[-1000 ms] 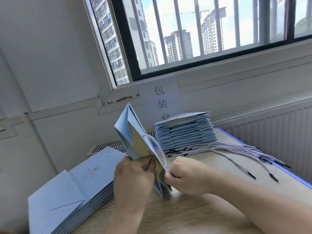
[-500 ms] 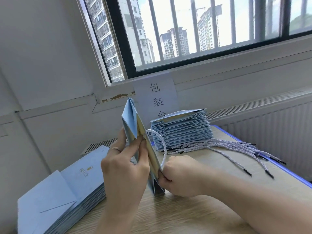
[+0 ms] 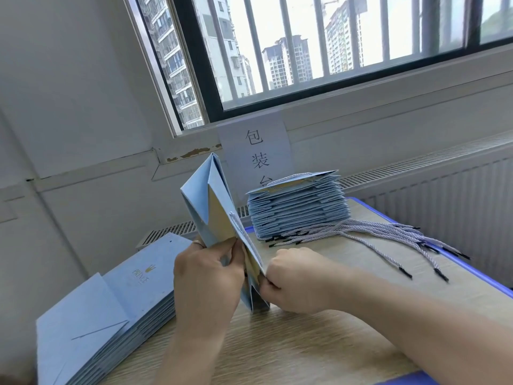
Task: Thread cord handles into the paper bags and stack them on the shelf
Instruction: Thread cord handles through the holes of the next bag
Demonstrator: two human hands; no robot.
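A light blue paper bag (image 3: 206, 201) stands on edge on the wooden table, partly spread so its gold lining shows. My left hand (image 3: 206, 276) grips its left panel from the near side. My right hand (image 3: 294, 282) pinches the right panel's lower edge. A white twisted cord handle (image 3: 244, 234) lies along that panel. Loose cords (image 3: 388, 234) with black tips fan out to the right.
A stack of flat blue bags (image 3: 116, 301) lies at the near left. Another stack of bags (image 3: 299, 209), topped by a corded one, stands behind the loose cords. A paper sign (image 3: 256, 151), a radiator (image 3: 444, 207) and a barred window back the table (image 3: 277, 351).
The bag has spread wider and tilted left. My left hand dropped lower on its panel. The cord loop now lies flat against the right panel instead of arching out.
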